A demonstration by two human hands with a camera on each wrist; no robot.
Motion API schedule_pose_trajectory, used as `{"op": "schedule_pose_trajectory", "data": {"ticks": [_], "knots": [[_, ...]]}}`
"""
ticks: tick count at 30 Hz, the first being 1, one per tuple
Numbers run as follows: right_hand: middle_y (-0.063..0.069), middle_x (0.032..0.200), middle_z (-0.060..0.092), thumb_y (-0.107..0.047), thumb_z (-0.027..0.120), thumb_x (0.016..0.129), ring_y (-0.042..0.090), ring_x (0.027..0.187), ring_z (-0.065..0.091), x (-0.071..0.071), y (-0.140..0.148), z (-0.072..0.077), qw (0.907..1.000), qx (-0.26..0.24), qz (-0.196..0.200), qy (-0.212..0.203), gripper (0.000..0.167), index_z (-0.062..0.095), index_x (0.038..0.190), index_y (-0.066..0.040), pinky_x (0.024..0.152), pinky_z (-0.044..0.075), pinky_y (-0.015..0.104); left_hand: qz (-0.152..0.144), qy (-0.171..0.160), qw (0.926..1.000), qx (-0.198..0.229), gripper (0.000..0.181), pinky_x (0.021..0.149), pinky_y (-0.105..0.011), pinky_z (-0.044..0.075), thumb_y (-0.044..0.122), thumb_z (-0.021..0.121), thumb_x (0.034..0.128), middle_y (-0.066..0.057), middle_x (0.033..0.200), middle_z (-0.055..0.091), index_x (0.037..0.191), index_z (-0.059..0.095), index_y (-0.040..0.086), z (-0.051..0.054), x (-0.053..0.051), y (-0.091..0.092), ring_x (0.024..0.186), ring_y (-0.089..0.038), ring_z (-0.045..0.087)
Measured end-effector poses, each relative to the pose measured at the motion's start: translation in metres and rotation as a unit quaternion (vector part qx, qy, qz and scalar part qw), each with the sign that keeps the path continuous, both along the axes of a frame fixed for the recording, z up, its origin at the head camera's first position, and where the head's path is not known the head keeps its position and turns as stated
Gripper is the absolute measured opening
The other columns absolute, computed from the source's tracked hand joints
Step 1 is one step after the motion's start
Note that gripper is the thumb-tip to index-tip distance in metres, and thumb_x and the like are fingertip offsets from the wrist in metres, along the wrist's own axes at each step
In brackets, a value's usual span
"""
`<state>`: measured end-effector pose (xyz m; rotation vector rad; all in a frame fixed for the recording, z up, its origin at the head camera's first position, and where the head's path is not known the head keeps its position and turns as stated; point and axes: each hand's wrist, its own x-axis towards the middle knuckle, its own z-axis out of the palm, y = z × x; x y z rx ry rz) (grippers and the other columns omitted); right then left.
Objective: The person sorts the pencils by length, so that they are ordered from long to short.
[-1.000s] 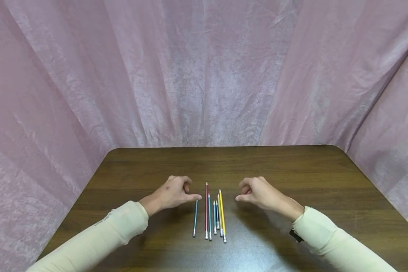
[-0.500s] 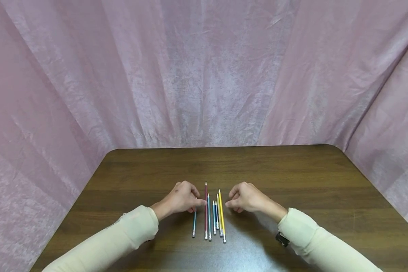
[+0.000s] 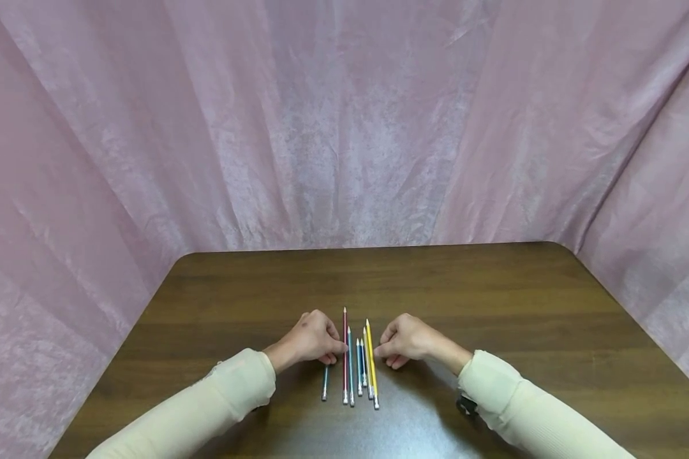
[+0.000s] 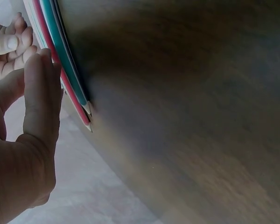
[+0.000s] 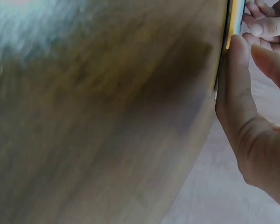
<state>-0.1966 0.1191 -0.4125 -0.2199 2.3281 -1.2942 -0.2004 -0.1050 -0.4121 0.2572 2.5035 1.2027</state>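
Note:
Several pencils lie side by side on the table, their eraser ends toward me. A teal pencil (image 3: 325, 386) lies apart at the left, its upper part hidden under my left hand (image 3: 312, 339). The left thumb reaches the red pencil (image 3: 345, 379). Between the red and yellow ones lie a second teal pencil (image 3: 351, 376), blue pencils (image 3: 359, 370) and a white pencil (image 3: 370, 376). My right hand (image 3: 406, 341) is beside the yellow pencil (image 3: 373, 376), its thumb tip close to it. Both hands hold nothing; in the wrist views their fingers (image 4: 37, 102) look fairly straight.
The brown wooden table (image 3: 235, 280) has rounded far corners. Pink curtains (image 3: 344, 127) hang behind it and along both sides. A dark band (image 3: 466, 406) shows at the right sleeve's cuff.
Both hands have moved inward toward each other, closing in on the pencils from either side. My left hand now covers part of the separate teal pencil. The pencils look hardly moved.

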Motion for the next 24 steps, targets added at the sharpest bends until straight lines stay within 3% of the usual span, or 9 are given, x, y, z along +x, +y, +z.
{"op": "schedule_pose_trajectory", "data": {"ticks": [12, 18, 24], "knots": [[0.013, 0.065, 0.066, -0.001, 0.076, 0.086, 0.015, 0.053, 0.066, -0.002, -0.012, -0.010, 0.9992, 0.002, -0.023, -0.032, 0.013, 0.068, 0.077, 0.003, 0.055, 0.062, 0.030, 0.000, -0.032, 0.9994, -0.013, 0.017, 0.051, -0.027, 0.060, 0.000, 0.078, 0.0841, -0.009, 0.060, 0.066, 0.071, 0.067, 0.001, -0.004, -0.001, 0.004, 0.049, -0.013, 0.066], [0.013, 0.064, 0.067, 0.002, 0.074, 0.085, 0.015, 0.052, 0.066, -0.001, -0.017, -0.011, 0.9990, 0.009, -0.034, -0.029, 0.012, 0.067, 0.076, 0.003, 0.053, 0.062, 0.030, 0.007, -0.044, 0.9990, -0.007, 0.017, 0.050, -0.026, 0.060, -0.002, 0.076, 0.0846, -0.011, 0.060, 0.067, 0.071, 0.066, -0.001, -0.007, -0.002, 0.005, 0.048, -0.012, 0.065], [0.010, 0.059, 0.066, 0.004, 0.070, 0.081, 0.014, 0.047, 0.065, -0.002, -0.022, -0.011, 0.9984, 0.043, -0.036, -0.010, 0.011, 0.068, 0.071, 0.001, 0.049, 0.060, 0.028, 0.006, -0.034, 0.9990, -0.029, 0.019, 0.046, -0.024, 0.058, -0.004, 0.072, 0.0834, -0.008, 0.055, 0.065, 0.065, 0.066, 0.000, -0.008, -0.004, 0.010, 0.043, -0.010, 0.062]]}}
